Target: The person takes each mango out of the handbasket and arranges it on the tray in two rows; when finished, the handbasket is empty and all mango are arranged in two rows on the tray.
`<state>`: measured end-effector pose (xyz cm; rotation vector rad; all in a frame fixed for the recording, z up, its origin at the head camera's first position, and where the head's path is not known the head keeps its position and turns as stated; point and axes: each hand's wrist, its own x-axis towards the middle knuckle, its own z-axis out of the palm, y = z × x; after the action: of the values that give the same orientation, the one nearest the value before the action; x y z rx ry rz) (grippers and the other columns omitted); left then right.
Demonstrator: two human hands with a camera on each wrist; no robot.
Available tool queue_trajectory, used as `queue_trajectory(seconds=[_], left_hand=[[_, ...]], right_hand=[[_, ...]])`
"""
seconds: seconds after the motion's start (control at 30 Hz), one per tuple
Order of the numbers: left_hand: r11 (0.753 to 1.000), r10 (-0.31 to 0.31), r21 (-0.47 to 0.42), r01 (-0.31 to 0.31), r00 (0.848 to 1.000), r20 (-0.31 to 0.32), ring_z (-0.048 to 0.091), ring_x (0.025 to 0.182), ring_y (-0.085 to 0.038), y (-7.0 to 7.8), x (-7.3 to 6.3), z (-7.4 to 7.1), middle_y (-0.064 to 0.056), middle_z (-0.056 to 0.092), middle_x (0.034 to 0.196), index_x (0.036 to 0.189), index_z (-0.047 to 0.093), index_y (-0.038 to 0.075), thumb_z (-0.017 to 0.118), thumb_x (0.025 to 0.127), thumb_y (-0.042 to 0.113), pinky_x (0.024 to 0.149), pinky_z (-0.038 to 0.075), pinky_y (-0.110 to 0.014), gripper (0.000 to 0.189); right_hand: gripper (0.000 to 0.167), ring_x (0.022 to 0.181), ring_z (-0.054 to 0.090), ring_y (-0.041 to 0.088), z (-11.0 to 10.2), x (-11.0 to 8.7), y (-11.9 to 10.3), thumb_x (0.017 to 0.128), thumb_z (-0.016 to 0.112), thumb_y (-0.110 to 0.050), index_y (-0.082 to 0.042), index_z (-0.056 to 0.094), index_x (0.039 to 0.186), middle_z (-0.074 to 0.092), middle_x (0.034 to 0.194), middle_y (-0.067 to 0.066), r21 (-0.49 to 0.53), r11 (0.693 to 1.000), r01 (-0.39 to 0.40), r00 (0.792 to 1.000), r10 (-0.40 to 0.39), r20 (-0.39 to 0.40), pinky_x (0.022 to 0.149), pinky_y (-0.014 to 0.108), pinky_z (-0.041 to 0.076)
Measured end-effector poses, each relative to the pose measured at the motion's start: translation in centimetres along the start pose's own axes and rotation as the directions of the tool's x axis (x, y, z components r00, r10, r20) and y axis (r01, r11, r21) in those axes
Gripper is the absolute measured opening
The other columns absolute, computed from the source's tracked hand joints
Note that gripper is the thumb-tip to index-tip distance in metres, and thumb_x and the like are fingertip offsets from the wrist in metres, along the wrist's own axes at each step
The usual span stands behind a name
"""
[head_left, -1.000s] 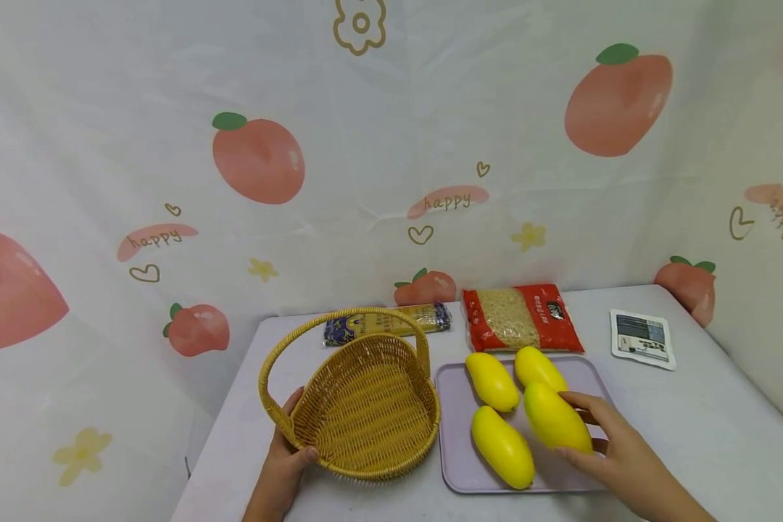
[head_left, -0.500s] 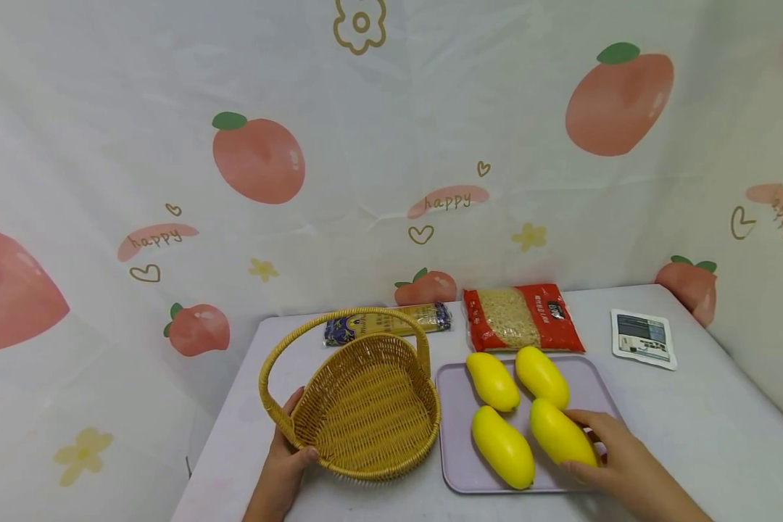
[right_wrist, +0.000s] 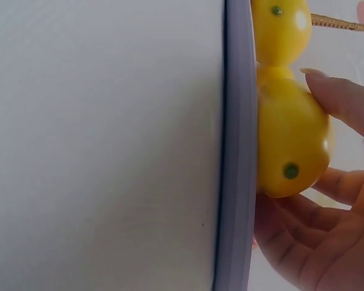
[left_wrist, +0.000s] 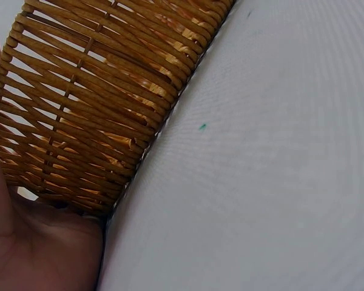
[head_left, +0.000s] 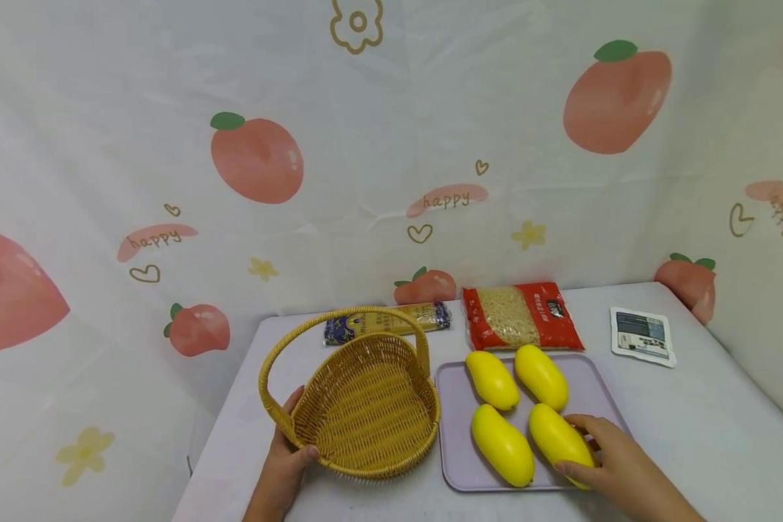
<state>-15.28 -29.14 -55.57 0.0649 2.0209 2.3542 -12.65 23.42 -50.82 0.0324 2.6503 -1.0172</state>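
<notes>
In the head view, my left hand [head_left: 286,464] holds the side of an empty wicker basket [head_left: 372,413], thumb over the rim and fingers outside. The woven wall [left_wrist: 97,103] fills the upper left of the left wrist view, against the palm. My right hand [head_left: 616,464] grips a yellow mango [head_left: 560,442] at the near right of a lilac tray [head_left: 460,475]. The right wrist view has the thumb on one side of this mango [right_wrist: 291,139] and curled fingers on the other; the mango rests on the tray. Beside it lie another near mango [head_left: 502,446] and two farther ones [head_left: 540,377].
Behind the basket lies a pack of noodles [head_left: 417,317]. A red bag of grain-like food [head_left: 522,315] lies behind the tray. A small white packet [head_left: 642,337] is at the right on the white table [head_left: 711,406]. A peach-print cloth [head_left: 365,145] hangs at the back.
My right hand has lowered the mango from above the tray onto its near right part. The left hand and basket have stayed in place.
</notes>
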Motion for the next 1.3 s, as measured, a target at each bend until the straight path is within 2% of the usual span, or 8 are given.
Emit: queue_trajectory(seconds=[0.17, 0.47, 0.67, 0.83, 1.3], left_hand=[[1.0, -0.001, 0.01, 0.001, 1.0, 0.002, 0.05, 0.144, -0.021, 0.0, 0.0, 0.0, -0.009, 0.022, 0.173, 0.175, 0.02, 0.021, 0.085, 0.099, 0.014, 0.109, 0.05, -0.03, 0.101], [1.0, 0.005, 0.008, -0.005, 1.0, 0.007, 0.05, 0.143, -0.023, -0.1, 0.0, -0.1, -0.01, 0.024, 0.173, 0.175, 0.02, 0.02, 0.086, 0.098, 0.018, 0.109, 0.05, -0.03, 0.101], [1.0, 0.001, 0.022, -0.001, 1.0, 0.002, 0.05, 0.144, -0.022, -0.1, -0.1, 0.0, -0.01, 0.023, 0.173, 0.174, 0.023, 0.024, 0.086, 0.098, 0.021, 0.109, 0.049, -0.028, 0.099], [1.0, -0.001, 0.027, 0.001, 1.0, 0.001, 0.049, 0.144, -0.022, -0.1, 0.0, 0.0, -0.01, 0.023, 0.173, 0.175, 0.022, 0.023, 0.086, 0.098, 0.02, 0.109, 0.049, -0.028, 0.1], [1.0, -0.001, 0.015, 0.001, 1.0, -0.004, 0.051, 0.142, -0.022, -0.1, -0.1, 0.1, -0.009, 0.021, 0.173, 0.175, 0.02, 0.021, 0.086, 0.098, 0.016, 0.108, 0.05, -0.03, 0.102]], right_hand=[[0.089, 0.097, 0.059, 0.022, 0.2, 0.1, 0.0, 0.082, 0.095, -0.05, 0.007, 0.061, 0.14, 0.067, 0.123, 0.005, 0.003, 1.0, -0.003, 1.0, 0.004, -0.012, 0.088, 0.048, 0.06], [0.095, 0.095, 0.058, 0.022, 0.5, 0.3, 0.0, 0.079, 0.095, -0.056, 0.01, 0.06, 0.139, 0.068, 0.119, 0.005, -0.002, 1.0, -0.031, 0.999, 0.031, -0.017, 0.09, 0.051, 0.061], [0.09, 0.096, 0.058, 0.022, 0.5, 0.0, -0.1, 0.083, 0.093, -0.054, 0.009, 0.061, 0.138, 0.068, 0.118, 0.004, -0.005, 1.0, -0.021, 0.999, 0.021, -0.024, 0.089, 0.05, 0.061], [0.084, 0.097, 0.057, 0.022, 0.4, -0.2, 0.0, 0.087, 0.09, -0.052, 0.008, 0.062, 0.138, 0.067, 0.118, 0.004, -0.013, 1.0, 0.003, 0.999, -0.003, -0.035, 0.086, 0.046, 0.059], [0.081, 0.103, 0.062, 0.024, -0.1, -0.8, 0.1, 0.093, 0.086, -0.049, 0.009, 0.058, 0.143, 0.066, 0.13, 0.011, 0.028, 1.0, -0.007, 1.0, 0.007, -0.015, 0.088, 0.051, 0.062]])
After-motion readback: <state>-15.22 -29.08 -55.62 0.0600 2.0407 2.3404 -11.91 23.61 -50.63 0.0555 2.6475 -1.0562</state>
